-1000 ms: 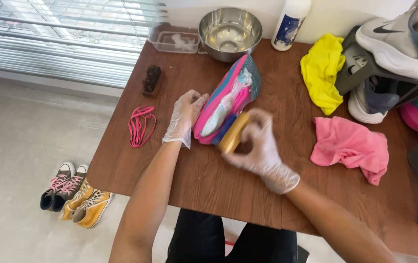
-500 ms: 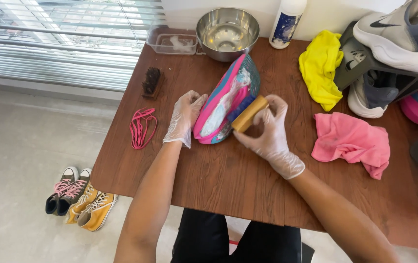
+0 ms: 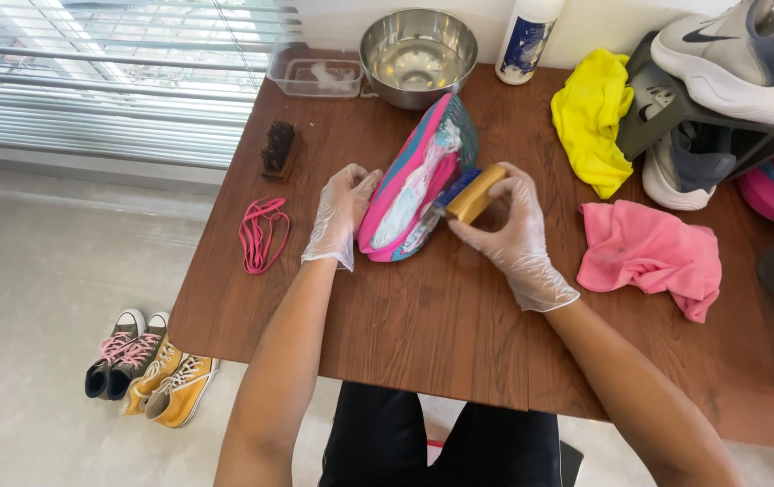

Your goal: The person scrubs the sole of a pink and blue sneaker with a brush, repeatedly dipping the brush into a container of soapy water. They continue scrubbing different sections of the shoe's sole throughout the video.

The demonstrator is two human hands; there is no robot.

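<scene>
Both hands wear clear gloves. The left hand (image 3: 340,212) presses curled fingers against the side of the pink shoe (image 3: 409,185), which lies sole-up near the middle of the table (image 3: 423,316). The right hand (image 3: 513,236) grips the brush (image 3: 470,192), bristles touching the sole. Bare wood lies open between the shoe and the near edge. Pink laces (image 3: 262,234) lie near the left edge, a dark brush (image 3: 279,149) behind them; a bowl (image 3: 418,54) sits by the far edge, and a pink cloth (image 3: 653,254) lies just right of the hand. Half a second ago the brush sat slightly higher on the sole; the left hand has not moved.
</scene>
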